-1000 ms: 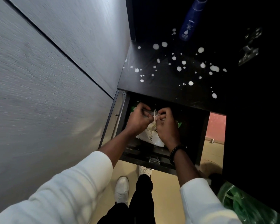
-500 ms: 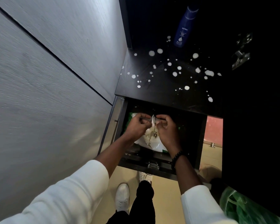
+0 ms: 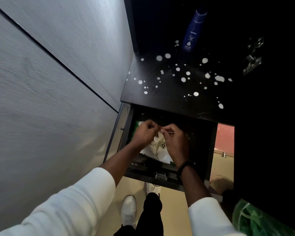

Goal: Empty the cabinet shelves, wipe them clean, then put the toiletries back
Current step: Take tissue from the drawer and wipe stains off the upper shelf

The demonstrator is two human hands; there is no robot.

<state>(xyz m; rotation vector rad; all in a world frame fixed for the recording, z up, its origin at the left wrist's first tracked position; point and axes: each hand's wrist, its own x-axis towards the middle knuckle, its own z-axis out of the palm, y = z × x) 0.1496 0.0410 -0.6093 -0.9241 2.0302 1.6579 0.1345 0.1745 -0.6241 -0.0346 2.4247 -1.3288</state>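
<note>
While both hands work inside the lower compartment of the dark cabinet [image 3: 177,106], the left hand [image 3: 144,132] pinches the top of a white printed bag [image 3: 157,147] with curled fingers, left of the cabinet's centre. Right hand [image 3: 174,140], wearing a beaded bracelet [image 3: 184,167], pinches the same bag top, touching the left. On the cabinet's upper shelf, spattered with white spots [image 3: 183,79], stands a blue Nivea bottle [image 3: 192,33]. Right of the cabinet's base lies a green plastic bag [image 3: 255,220]
</note>
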